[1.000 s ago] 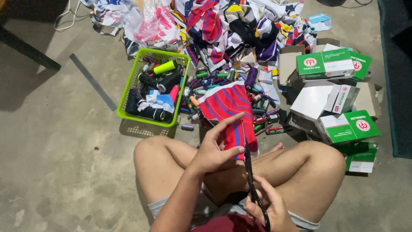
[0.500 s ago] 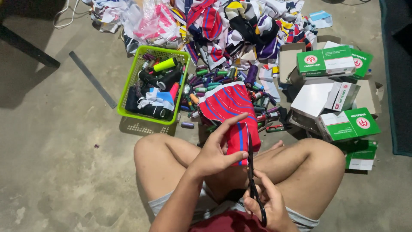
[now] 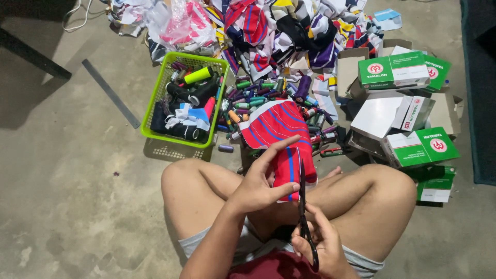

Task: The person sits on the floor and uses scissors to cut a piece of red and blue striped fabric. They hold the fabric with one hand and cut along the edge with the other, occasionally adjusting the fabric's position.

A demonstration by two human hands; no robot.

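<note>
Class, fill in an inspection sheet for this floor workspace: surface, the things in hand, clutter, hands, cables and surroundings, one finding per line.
Surface: bare grey concrete floor, stained; the person sits on it cross-legged.
Things in hand: red cloth with blue stripes held up; black scissors with blades at its lower edge.
Clutter: green basket of thread spools; loose spools beside it; heap of fabric scraps; green and white boxes.
Hands: left hand grips the cloth; right hand grips the scissor handles.
Cables: white cord at top left.
Surroundings: flat grey strip on the floor; dark furniture leg.
</note>
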